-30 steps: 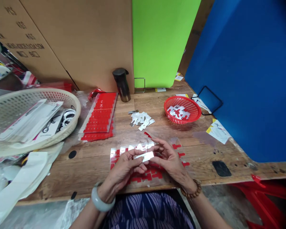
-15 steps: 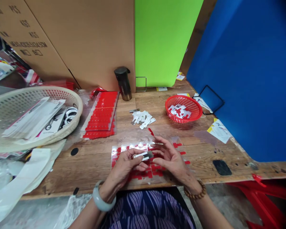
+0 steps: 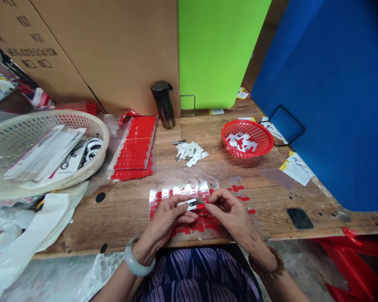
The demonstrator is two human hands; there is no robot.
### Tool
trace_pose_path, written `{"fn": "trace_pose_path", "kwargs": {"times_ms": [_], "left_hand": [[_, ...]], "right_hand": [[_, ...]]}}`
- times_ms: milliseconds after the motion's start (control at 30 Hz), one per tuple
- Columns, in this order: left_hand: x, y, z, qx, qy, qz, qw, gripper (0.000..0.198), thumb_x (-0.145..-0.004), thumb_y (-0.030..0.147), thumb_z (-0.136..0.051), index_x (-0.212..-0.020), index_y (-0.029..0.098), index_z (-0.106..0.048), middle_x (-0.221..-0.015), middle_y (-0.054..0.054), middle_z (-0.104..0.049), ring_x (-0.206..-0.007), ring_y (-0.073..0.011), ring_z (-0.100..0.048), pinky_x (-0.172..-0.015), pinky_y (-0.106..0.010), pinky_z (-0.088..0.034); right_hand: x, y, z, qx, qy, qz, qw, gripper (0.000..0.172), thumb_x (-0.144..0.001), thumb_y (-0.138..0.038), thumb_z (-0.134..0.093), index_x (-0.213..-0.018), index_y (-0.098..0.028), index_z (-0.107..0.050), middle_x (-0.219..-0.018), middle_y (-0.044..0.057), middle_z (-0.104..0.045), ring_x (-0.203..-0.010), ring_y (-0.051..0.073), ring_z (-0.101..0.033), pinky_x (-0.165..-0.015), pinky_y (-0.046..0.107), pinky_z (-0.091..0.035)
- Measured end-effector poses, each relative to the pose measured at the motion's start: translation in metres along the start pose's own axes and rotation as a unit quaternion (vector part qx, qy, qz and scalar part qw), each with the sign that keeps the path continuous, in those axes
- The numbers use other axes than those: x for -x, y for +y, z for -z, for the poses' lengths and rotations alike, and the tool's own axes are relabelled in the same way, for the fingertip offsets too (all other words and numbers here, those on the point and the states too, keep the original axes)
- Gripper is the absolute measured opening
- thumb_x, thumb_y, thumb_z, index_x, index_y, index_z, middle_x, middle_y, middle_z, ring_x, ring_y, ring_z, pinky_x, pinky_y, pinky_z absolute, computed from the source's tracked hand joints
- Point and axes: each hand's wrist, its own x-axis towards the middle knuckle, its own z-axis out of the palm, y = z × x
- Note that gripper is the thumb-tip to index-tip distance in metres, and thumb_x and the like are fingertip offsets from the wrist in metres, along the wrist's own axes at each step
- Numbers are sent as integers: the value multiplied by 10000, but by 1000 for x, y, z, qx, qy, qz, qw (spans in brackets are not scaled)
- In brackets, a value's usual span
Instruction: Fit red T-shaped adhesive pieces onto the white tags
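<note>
My left hand [image 3: 166, 220] pinches a small white strip with a dark end [image 3: 190, 204] over the near edge of the wooden table [image 3: 122, 212]. My right hand [image 3: 231, 212] is closed in a pinch at the strip's right end, holding a small red sticker against it. Both hands hover above a clear sheet of red stickers [image 3: 189, 209] lying flat on the table. Farther back lies a loose pile of small white and grey strips [image 3: 190, 152]. A red basket [image 3: 247, 140] to the right holds several white and red pieces.
A stack of red sticker sheets [image 3: 135, 147] lies left of the pile, by a dark cylinder [image 3: 163, 104]. A large cream basket [image 3: 50, 147] of packets sits at the left, white paper [image 3: 28, 235] below it. Cardboard, green and blue panels wall the back and right.
My right hand, raised with a red sticker at its fingertips, has come down and closed on the right end of the strip. The left hand kept hold of the strip.
</note>
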Motion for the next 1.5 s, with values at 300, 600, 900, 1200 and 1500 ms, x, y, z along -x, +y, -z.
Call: {"fn": "trace_pose_path", "kwargs": {"times_ms": [300,600,900,1200,1500], "left_hand": [[7,-1,-4,-2,-16,6,1000,278,-789,119,-608,-1050,44,-549,-667,-126,-711,-574,-146,-685,-585,-191,-545],[4,-3,-8,-34,-15,-5,999,287,-738,200,-683,-973,75,-576,-636,-99,-707,-544,-144,-677,-558,-186,-535],[4,-4,-9,-43,-23,-7,999,309,-729,231,-692,-974,86,-573,-632,-94,-709,-552,-146,-680,-559,-184,-532],[4,-4,-9,-47,-19,-1,999,290,-752,213,-663,-988,84,-555,-620,-94,-707,-552,-142,-679,-569,-186,-531],[1,-6,-7,-42,-27,-5,999,317,-739,237,-684,-987,85,-557,-623,-91,-708,-545,-141,-676,-560,-184,-530]], "right_hand": [[3,-5,-5,32,8,-3,999,120,-739,-248,-603,-689,-201,-506,-719,-12,-552,-681,135,-533,-649,255,-436],[5,-2,-5,63,-11,4,998,71,-752,-179,-564,-700,-193,-518,-679,-25,-547,-642,121,-531,-616,244,-431],[5,-2,-6,82,2,9,997,57,-739,-168,-551,-699,-194,-519,-664,-26,-539,-617,117,-516,-590,235,-416],[6,-5,-6,99,4,-2,995,50,-739,-180,-539,-694,-191,-521,-650,-22,-539,-604,122,-515,-582,242,-413],[6,-2,-7,106,13,8,994,54,-741,-163,-540,-698,-192,-524,-662,-25,-553,-618,121,-533,-598,240,-428]]}}
